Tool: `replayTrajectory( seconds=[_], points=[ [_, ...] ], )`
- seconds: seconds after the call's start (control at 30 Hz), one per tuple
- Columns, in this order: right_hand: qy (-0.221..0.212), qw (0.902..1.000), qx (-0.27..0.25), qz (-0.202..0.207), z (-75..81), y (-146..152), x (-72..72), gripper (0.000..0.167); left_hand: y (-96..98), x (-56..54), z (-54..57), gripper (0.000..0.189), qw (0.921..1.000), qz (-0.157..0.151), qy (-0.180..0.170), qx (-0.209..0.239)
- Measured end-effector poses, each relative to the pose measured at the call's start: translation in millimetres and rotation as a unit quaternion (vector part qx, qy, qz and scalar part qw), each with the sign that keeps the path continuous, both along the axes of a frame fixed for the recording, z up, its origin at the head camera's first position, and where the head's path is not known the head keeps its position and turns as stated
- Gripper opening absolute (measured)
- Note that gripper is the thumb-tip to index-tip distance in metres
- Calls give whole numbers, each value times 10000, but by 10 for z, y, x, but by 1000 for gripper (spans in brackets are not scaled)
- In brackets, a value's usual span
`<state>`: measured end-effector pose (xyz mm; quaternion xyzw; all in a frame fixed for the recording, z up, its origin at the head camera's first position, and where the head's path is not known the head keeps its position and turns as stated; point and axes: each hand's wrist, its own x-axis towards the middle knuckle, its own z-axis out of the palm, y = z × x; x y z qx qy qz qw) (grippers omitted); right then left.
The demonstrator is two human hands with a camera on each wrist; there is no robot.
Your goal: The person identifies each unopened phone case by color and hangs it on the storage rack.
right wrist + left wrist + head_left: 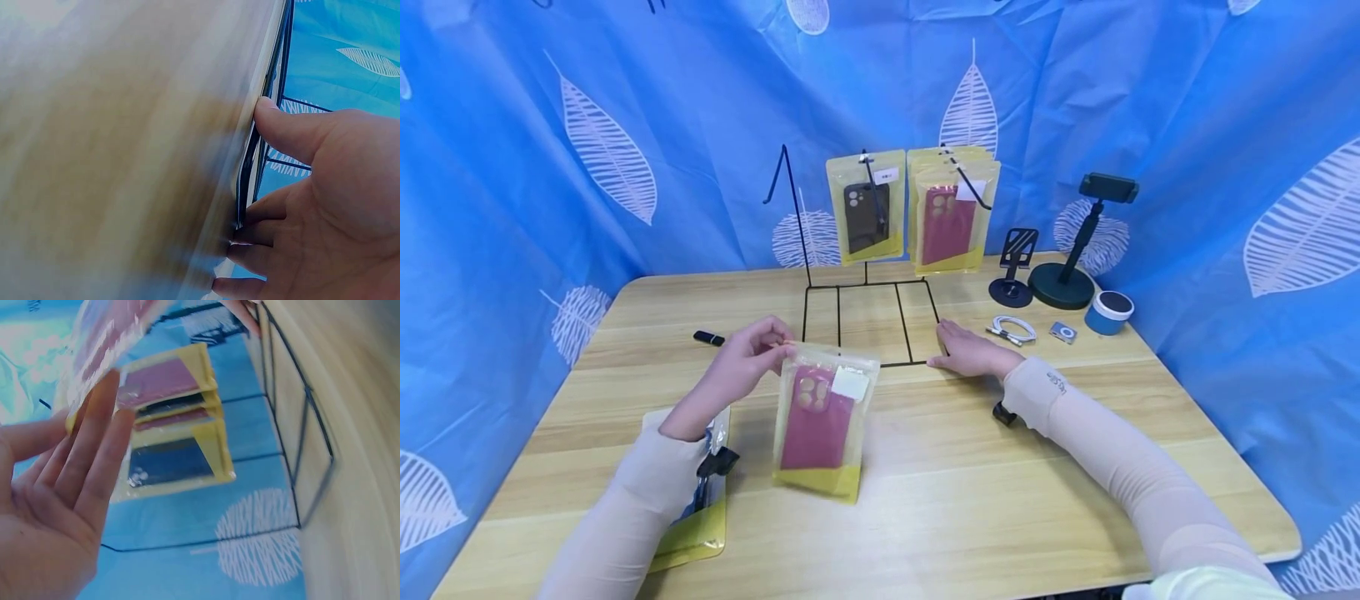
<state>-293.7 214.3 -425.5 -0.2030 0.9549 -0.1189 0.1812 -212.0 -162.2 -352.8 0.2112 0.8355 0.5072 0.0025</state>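
My left hand (745,360) pinches the top corner of a clear and yellow pouch with a dark pink phone case (815,427) in it, hanging over the table. In the left wrist view this pouch (103,337) is partly cut off by the frame edge. My right hand (967,350) rests at the front right corner of the black wire display rack (907,333); in the right wrist view its thumb touches the rack's wire. On the rack's hooks hang a pouch with a black phone case (859,218) and, to its right, several pouches, the front one holding a pink case (945,225).
Another pouch (700,533) lies under my left forearm. A black stick-like item (708,338) lies left of the rack. To the right stand two phone stands (1011,292) (1063,283), a coiled white cable (1015,330), a small silver device (1063,332) and a blue jar (1108,314).
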Motion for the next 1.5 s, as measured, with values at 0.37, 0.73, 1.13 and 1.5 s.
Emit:
replayTrajectory(
  seconds=[0.37, 0.73, 1.13, 1.5],
  points=[
    [24, 10000, -7, -42, 12, -1, -7, 85, 458, -200, 389, 13, 9813, 525, 916, 1612],
    [182, 9998, -21, 76, -22, -8, -8, 77, 801, -408, 793, 9, 9651, 596, 1372, 2148],
    [11, 10000, -42, -56, -27, 7, -15, 85, 879, -626, 784, 15, 9642, 730, 1532, 2037],
    [38, 10000, -9, -19, -30, 12, -19, 84, 903, -865, 761, 13, 9696, 1072, 1570, 1540]
  ],
)
